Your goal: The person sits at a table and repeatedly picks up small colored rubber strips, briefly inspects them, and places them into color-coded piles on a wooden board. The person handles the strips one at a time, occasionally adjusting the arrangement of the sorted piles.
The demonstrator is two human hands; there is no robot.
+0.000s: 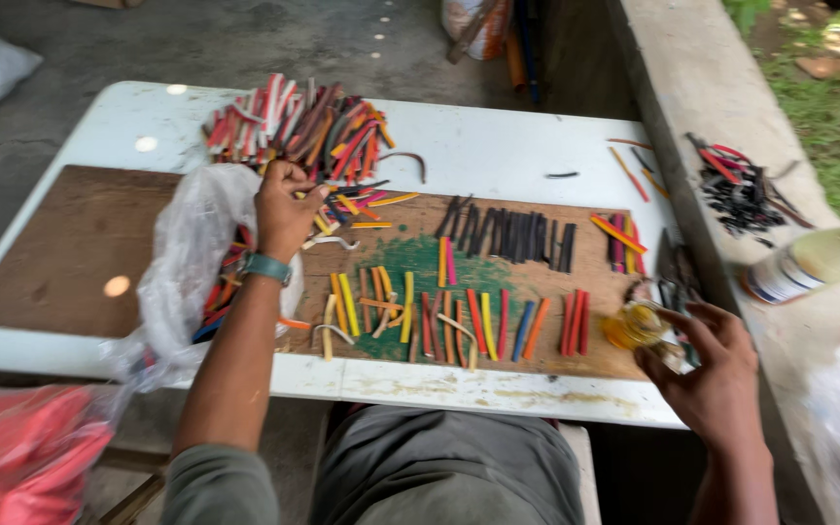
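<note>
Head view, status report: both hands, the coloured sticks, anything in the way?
Left hand closed on sticks from pile. Right hand at small amber bottle, grip unclear. Plastic bag beside left wrist. Sorted rows unobstructed.

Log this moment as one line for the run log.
left hand: gripping coloured sticks | right hand: on small yellow bottle | wooden board: stick rows

A clear plastic bag (192, 262) of coloured sticks lies on the table's (498, 146) left; a white-labelled bottle (809, 264) lies on the right ledge (721, 97).
</note>
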